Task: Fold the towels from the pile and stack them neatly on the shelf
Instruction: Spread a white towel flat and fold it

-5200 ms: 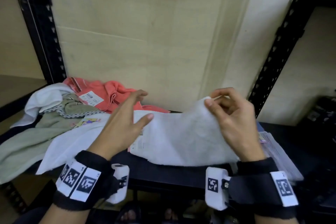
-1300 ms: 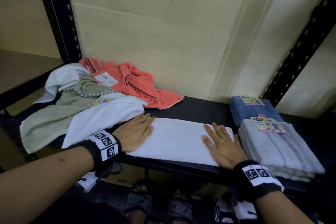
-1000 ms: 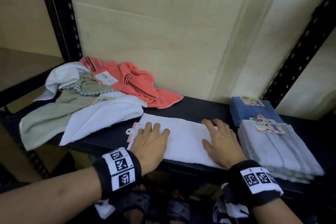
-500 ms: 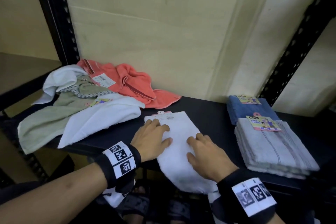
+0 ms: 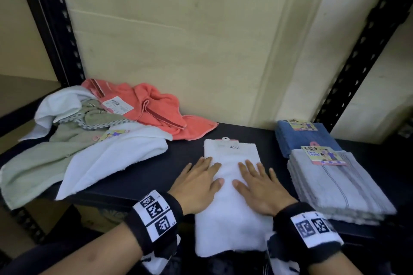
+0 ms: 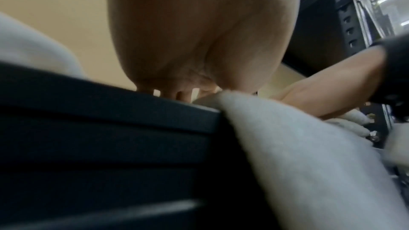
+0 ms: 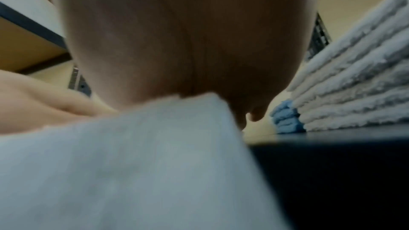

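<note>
A long white towel (image 5: 230,156), folded into a narrow strip, lies front to back on the black shelf (image 5: 143,174), its near end hanging over the front edge. My left hand (image 5: 199,183) lies flat on the towel's left side, fingers straight. My right hand (image 5: 257,183) presses flat on its right side. A paper tag (image 5: 225,142) shows at the towel's far end. In the left wrist view the towel (image 6: 298,155) drapes over the shelf edge (image 6: 106,111). The right wrist view shows the towel (image 7: 132,155) under my palm.
An unfolded pile sits at the left: a coral towel (image 5: 156,107), a green towel (image 5: 40,158) and white towels (image 5: 116,154). At the right stand a folded grey towel stack (image 5: 335,185) and a folded blue towel (image 5: 299,138). Black shelf uprights (image 5: 55,29) flank the wall.
The towel, earlier lying sideways along the shelf, has been turned lengthwise front to back. Both hands have come close together, flat on its middle.
</note>
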